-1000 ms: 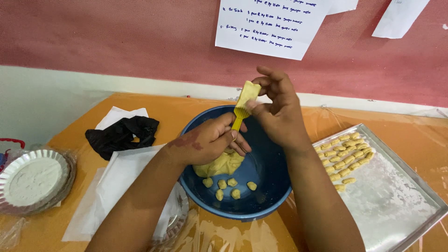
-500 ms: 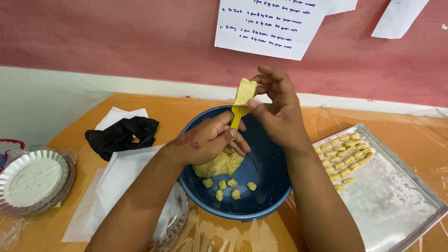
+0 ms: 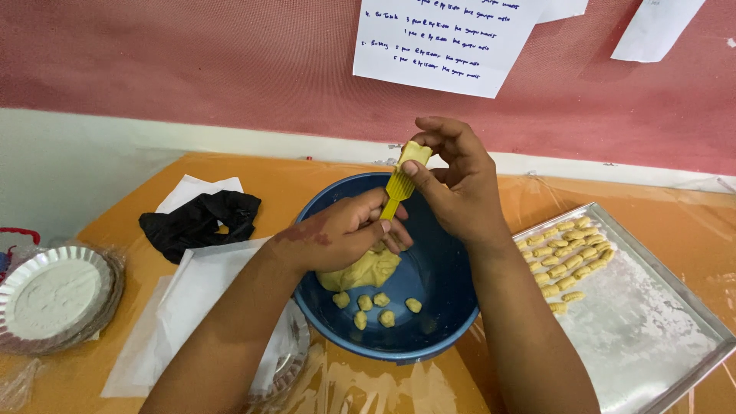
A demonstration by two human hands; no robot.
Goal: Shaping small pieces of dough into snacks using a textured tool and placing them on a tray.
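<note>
Left hand [image 3: 345, 234] over the blue bowl [image 3: 437, 291], fingers clenched round the lower end of a yellow ridged tool [image 3: 398, 187]; right hand [image 3: 452, 184] just above it, at roughly one o'clock from the left, thumb and fingertips pinching a small piece of dough [image 3: 415, 152] against the tool's upper end. Tool's long axis running from about seven o'clock up to one o'clock, tilted slightly toward the wall; dough piece sitting at the top end, touching the ridges and directly under the right thumb, so nearer the right hand than the left. Both forearms angled up from the bottom edge and converging over the bowl, right wrist bent so the palm faces left, left knuckles upward. Below the hands, inside the bowl: a dough lump [image 3: 360, 270] at nine o'clock of the bowl's middle, several small dough balls [image 3: 377, 307] near six o'clock. Metal tray [image 3: 659, 322] at three o'clock with rows of shaped pieces [image 3: 563, 253]; black cloth [image 3: 201, 221] and plate of flour [image 3: 54, 295] at nine o'clock.
</note>
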